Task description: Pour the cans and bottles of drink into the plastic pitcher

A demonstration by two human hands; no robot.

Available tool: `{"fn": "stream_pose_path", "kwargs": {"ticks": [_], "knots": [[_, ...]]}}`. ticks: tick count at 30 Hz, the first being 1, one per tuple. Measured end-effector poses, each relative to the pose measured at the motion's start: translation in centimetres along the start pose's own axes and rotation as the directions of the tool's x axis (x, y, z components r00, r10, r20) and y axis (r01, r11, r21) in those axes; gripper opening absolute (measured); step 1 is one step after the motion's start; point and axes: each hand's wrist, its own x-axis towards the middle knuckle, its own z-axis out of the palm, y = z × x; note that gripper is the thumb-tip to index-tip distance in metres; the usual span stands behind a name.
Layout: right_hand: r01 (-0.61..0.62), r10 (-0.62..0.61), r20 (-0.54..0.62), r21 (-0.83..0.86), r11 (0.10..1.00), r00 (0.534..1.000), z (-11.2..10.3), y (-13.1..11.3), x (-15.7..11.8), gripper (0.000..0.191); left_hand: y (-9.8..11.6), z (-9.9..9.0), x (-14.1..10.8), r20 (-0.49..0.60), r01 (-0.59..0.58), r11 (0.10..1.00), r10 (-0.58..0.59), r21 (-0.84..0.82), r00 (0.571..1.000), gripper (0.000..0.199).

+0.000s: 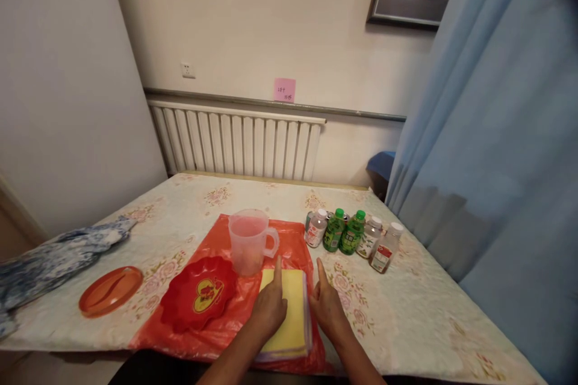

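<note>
My left hand (271, 305) is over the left side of a stack of yellow cloths or sheets (295, 307), its index finger stretched forward and the other fingers curled. On the stack's right side is my right hand (326, 307), index finger likewise pointing forward. Neither hand holds anything. Whether the left one touches the stack I cannot tell. Beneath the stack spreads a red plastic sheet (217, 343). A translucent pitcher (248, 243) stands upright beyond my left hand, handle to the right. Left of it lies a red scalloped tray (180, 298) with a yellow heart print.
A row of bottles, including a green bottle (353, 234) and a clear bottle (385, 249), stands right of the sheet. An orange lid (111, 290) and blue-white cloth (63, 258) lie left. Behind the flowered tablecloth (271, 189) is a radiator (244, 141); a blue curtain (492, 132) hangs right.
</note>
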Motion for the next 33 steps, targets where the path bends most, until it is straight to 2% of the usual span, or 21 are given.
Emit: {"fn": "stream_pose_path", "kwargs": {"ticks": [13, 33], "knots": [[-0.002, 0.002, 0.037, -0.009, 1.000, 0.999, 0.7, 1.3, 0.4, 0.086, -0.1, -0.1, -0.1, 0.004, -0.007, 1.000, 0.007, -0.026, 1.000, 0.100], [0.010, -0.010, 0.036, 0.002, 1.000, 0.999, 0.8, 1.3, 0.5, 0.084, -0.3, 0.0, -0.2, 0.019, 0.002, 0.998, -0.001, -0.056, 1.000, 0.100]]}}
